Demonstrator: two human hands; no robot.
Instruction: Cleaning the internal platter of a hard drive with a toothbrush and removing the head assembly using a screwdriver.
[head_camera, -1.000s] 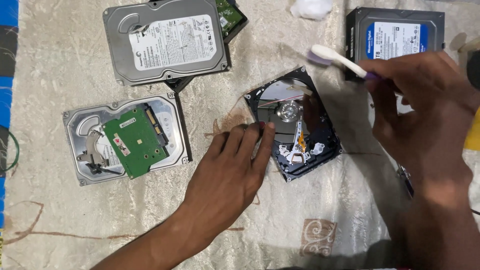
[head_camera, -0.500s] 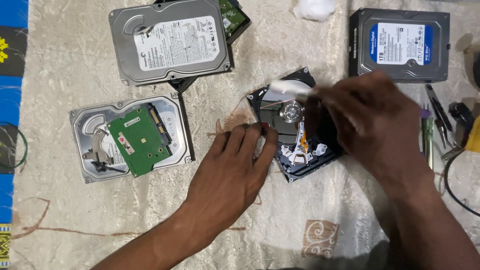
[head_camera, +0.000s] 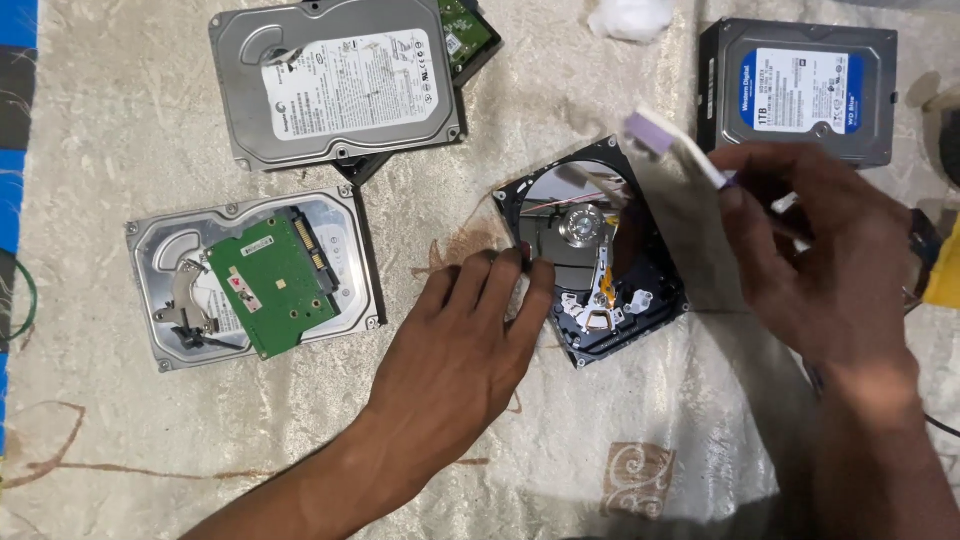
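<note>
Four hard drives lie on the cloth; the opened one sits mid-cloth. Left hand rests flat, released, fingertips touching it. Right hand clenches one toothbrush above it.

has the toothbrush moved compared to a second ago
Yes. The toothbrush in the right hand dipped to the opened drive and has lifted again, its head now above the drive's upper right edge.

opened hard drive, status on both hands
Left hand pinning opened hard drive by its edge. Right hand grips toothbrush, head above the platter. Nothing in the way.
</note>
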